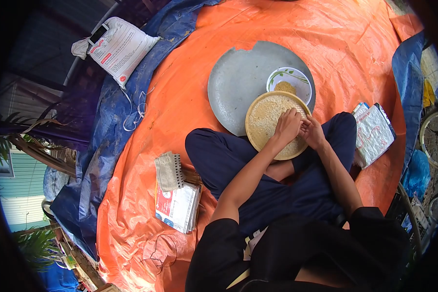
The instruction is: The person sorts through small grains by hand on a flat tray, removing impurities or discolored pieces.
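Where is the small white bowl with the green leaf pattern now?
In the head view, the small white bowl with the green leaf pattern sits on the large round grey metal tray, at its right side, just behind the round woven grain tray.

Bright, even daylight; heavy fisheye warp, dark vignetted corners.

You have an orange tarp (287,29) spread beneath you, over a blue tarp (107,121). At ten o'clock lies a white printed sack (121,48) with a phone (98,34) on it. Folded sacks (177,207) lie at eight o'clock, silver bags (373,134) at three.
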### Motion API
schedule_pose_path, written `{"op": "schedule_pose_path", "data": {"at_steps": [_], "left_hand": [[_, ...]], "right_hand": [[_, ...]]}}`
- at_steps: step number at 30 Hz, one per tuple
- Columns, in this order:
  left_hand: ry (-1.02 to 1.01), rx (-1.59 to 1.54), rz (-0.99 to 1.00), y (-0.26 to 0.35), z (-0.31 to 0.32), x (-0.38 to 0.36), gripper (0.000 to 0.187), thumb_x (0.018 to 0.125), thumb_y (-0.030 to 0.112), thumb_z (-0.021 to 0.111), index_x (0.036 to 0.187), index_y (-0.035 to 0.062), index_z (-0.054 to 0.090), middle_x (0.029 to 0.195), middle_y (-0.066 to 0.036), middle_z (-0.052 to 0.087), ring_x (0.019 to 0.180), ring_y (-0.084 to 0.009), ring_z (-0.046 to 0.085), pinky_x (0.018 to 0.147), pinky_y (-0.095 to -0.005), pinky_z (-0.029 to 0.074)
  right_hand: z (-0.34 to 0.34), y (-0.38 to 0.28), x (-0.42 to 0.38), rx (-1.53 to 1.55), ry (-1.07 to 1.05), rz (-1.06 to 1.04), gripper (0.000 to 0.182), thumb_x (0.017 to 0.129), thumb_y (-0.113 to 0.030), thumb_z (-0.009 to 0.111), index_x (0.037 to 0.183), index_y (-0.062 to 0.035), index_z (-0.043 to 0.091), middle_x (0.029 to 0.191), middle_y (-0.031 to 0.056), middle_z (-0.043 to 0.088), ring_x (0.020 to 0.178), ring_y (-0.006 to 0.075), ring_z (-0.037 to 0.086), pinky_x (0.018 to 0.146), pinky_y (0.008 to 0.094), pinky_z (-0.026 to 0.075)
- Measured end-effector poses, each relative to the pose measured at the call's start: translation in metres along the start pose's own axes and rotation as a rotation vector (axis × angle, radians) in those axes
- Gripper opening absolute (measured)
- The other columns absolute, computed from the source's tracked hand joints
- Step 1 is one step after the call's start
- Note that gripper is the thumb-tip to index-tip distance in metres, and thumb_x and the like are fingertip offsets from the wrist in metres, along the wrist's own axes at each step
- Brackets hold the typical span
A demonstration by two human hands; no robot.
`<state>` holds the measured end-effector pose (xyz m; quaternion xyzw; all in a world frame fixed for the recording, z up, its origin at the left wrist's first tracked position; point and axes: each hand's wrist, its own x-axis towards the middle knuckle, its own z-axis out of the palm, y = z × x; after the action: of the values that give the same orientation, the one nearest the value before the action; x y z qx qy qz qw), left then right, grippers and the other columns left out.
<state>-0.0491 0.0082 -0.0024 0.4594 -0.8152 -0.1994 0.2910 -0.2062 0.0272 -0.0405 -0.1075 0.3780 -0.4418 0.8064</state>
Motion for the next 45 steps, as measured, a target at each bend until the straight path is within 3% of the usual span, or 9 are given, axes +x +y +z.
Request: {"op": "schedule_pose_path", "data": {"at_steps": [3, 15, 19, 21, 29, 36, 45], "left_hand": [[-0.012, 0.009, -0.005, 0.001, -0.002, 0.0, 0.013, 0.077, 0.013, 0.066, 0.081, 0.0018, 0.059, 0.086, -0.014, 0.055, 0.086, -0.0311, 0.056, 0.077, -0.0413, 0.046], [0.006, -0.018, -0.013, -0.006, -0.005, -0.003, 0.012, 0.077, 0.012, 0.066, 0.081, 0.0019, 0.061, 0.087, -0.013, 0.056, 0.086, -0.0312, 0.056, 0.077, -0.041, 0.046], [0.021, -0.008, -0.027, -0.019, -0.007, -0.003, 0.008, 0.078, 0.01, 0.065, 0.08, 0.0031, 0.061, 0.084, -0.014, 0.057, 0.084, -0.0331, 0.056, 0.076, -0.0422, 0.046], [0.021, -0.001, -0.027, -0.025, -0.011, -0.004, 0.008, 0.079, 0.01, 0.063, 0.08, 0.0029, 0.061, 0.083, -0.014, 0.058, 0.083, -0.033, 0.057, 0.075, -0.0424, 0.045], [-0.046, 0.035, -0.15, -0.032, -0.024, 0.005, 0.011, 0.082, 0.014, 0.064, 0.088, 0.0042, 0.065, 0.088, -0.012, 0.061, 0.087, -0.0306, 0.059, 0.076, -0.0411, 0.047], [-0.166, 0.116, 0.039, -0.03, -0.005, 0.014, 0.015, 0.08, 0.011, 0.067, 0.093, 0.0036, 0.067, 0.09, -0.012, 0.061, 0.087, -0.0302, 0.06, 0.077, -0.0396, 0.047], [-0.192, 0.146, 0.069, -0.028, 0.017, 0.031, 0.013, 0.079, 0.013, 0.066, 0.089, 0.006, 0.07, 0.088, -0.011, 0.061, 0.088, -0.0301, 0.06, 0.078, -0.0398, 0.048]], "right_hand": [[0.006, -0.001, -0.003, -0.009, 0.023, -0.006, 0.04, 0.094, -0.038, 0.046, 0.105, -0.0018, 0.058, 0.092, 0.004, 0.062, 0.085, 0.0149, 0.059, 0.081, 0.0276, 0.048], [0.009, -0.001, -0.004, -0.013, 0.024, -0.017, 0.041, 0.095, -0.035, 0.045, 0.108, 0.0017, 0.056, 0.096, 0.0079, 0.062, 0.091, 0.0178, 0.059, 0.088, 0.0305, 0.048], [0.009, -0.003, -0.003, -0.176, 0.12, -0.129, 0.041, 0.098, -0.029, 0.042, 0.111, 0.0084, 0.053, 0.1, 0.0154, 0.063, 0.096, 0.0223, 0.062, 0.091, 0.0318, 0.048], [-0.008, 0.0, 0.007, -0.15, 0.162, -0.238, 0.039, 0.096, -0.026, 0.045, 0.107, 0.0108, 0.055, 0.099, 0.0188, 0.063, 0.091, 0.0261, 0.064, 0.086, 0.0339, 0.052], [-0.005, -0.009, -0.003, 0.05, 0.3, -0.318, 0.041, 0.095, -0.026, 0.047, 0.105, 0.0136, 0.054, 0.091, 0.0187, 0.061, 0.087, 0.0262, 0.063, 0.083, 0.0333, 0.054], [-0.002, -0.01, -0.004, 0.107, 0.323, -0.296, 0.041, 0.095, -0.025, 0.046, 0.105, 0.0132, 0.053, 0.092, 0.0194, 0.061, 0.087, 0.0271, 0.063, 0.083, 0.034, 0.054], [-0.004, -0.008, -0.002, 0.136, 0.322, -0.3, 0.039, 0.095, -0.024, 0.046, 0.104, 0.0128, 0.054, 0.09, 0.0185, 0.061, 0.084, 0.0265, 0.063, 0.082, 0.0346, 0.054]]}}
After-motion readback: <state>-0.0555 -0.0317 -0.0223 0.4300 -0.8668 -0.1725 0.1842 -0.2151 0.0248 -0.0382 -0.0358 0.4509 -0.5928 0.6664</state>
